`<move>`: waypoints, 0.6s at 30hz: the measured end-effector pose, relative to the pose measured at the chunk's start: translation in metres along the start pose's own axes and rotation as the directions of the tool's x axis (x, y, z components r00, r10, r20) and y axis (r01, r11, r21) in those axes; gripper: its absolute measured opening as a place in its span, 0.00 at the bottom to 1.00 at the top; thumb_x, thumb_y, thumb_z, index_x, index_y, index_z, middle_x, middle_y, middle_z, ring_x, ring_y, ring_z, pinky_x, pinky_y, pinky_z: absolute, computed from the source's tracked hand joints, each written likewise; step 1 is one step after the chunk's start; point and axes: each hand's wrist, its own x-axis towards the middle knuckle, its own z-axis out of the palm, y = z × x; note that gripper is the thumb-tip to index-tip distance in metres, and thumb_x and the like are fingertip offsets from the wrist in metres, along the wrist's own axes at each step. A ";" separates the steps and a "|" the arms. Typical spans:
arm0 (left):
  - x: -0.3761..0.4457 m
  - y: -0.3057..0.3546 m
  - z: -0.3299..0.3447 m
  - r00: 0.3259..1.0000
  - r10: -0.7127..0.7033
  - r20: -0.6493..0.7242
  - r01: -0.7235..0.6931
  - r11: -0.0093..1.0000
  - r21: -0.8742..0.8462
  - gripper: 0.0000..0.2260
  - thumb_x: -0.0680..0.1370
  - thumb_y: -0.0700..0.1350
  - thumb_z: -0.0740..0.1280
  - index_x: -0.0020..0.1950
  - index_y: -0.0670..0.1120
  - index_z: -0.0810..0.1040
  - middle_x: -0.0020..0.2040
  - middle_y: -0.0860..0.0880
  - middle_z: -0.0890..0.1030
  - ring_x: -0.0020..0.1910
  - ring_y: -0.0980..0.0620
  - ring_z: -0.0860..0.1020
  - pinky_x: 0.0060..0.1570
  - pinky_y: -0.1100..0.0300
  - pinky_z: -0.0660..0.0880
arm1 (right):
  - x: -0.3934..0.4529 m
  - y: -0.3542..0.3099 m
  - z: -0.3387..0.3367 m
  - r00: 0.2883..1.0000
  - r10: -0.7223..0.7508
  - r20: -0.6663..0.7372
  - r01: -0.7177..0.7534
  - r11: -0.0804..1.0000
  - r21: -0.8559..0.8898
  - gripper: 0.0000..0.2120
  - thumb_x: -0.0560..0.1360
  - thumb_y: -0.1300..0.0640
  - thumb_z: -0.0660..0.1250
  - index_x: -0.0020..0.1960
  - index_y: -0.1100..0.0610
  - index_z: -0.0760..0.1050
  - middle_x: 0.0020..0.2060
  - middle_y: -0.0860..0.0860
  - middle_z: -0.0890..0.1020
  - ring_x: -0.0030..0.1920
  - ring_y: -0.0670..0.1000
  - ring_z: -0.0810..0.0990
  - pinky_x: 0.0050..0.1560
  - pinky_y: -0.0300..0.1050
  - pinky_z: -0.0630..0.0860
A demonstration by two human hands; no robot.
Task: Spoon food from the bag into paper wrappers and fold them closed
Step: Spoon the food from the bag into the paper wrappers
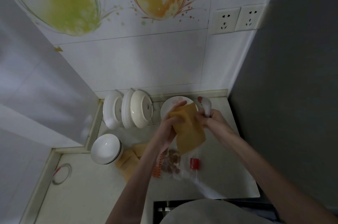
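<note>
A tan paper wrapper [190, 132] hangs in the air above the counter, held between both hands. My left hand [169, 126] grips its left edge, with the fingers curled round the paper. My right hand [210, 117] pinches the wrapper's right edge and also holds a white spoon [205, 105], bowl pointing up and away. Below the hands a clear plastic bag [175, 164] of brownish food pieces lies on the counter, with red print on it. More tan wrappers [129, 161] lie to the bag's left.
A white plate [170, 103] sits behind the hands. A rack with upright white dishes [128, 110] stands at the back left, and a white bowl [106, 148] sits in front of it. A ring of tape [61, 173] lies far left. Wall sockets [237, 18] are above.
</note>
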 end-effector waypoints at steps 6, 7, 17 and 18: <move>-0.005 -0.016 0.007 0.925 0.257 -0.280 -0.140 0.915 0.378 0.04 0.76 0.49 0.71 0.48 0.54 0.85 0.45 0.51 0.86 0.46 0.53 0.83 0.45 0.58 0.80 | 0.004 -0.005 -0.002 0.978 -0.064 -0.197 0.081 0.994 0.078 0.11 0.76 0.62 0.66 0.35 0.56 0.73 0.33 0.51 0.77 0.38 0.49 0.75 0.43 0.46 0.73; -0.005 -0.016 0.009 0.898 0.310 -0.313 -0.157 0.889 0.431 0.04 0.76 0.48 0.70 0.44 0.55 0.85 0.41 0.53 0.85 0.42 0.57 0.82 0.42 0.61 0.79 | 0.004 -0.005 -0.002 0.974 -0.077 -0.213 0.094 0.993 0.068 0.10 0.76 0.62 0.66 0.35 0.56 0.74 0.33 0.50 0.77 0.37 0.48 0.75 0.41 0.45 0.72; 0.002 -0.022 0.005 0.877 0.338 -0.341 -0.185 0.894 0.409 0.09 0.79 0.48 0.67 0.40 0.53 0.82 0.35 0.54 0.77 0.37 0.58 0.74 0.39 0.62 0.71 | 0.000 -0.001 -0.006 0.941 -0.228 -0.250 0.233 0.972 -0.012 0.07 0.75 0.61 0.68 0.38 0.56 0.77 0.33 0.48 0.78 0.36 0.45 0.77 0.39 0.35 0.74; 0.004 -0.024 0.003 0.884 0.320 -0.341 -0.162 0.894 0.419 0.10 0.80 0.49 0.65 0.40 0.52 0.81 0.36 0.54 0.76 0.37 0.58 0.73 0.39 0.62 0.69 | -0.001 0.001 -0.008 0.952 -0.228 -0.202 0.231 0.973 -0.009 0.06 0.75 0.59 0.68 0.39 0.57 0.79 0.32 0.47 0.78 0.35 0.43 0.76 0.37 0.33 0.73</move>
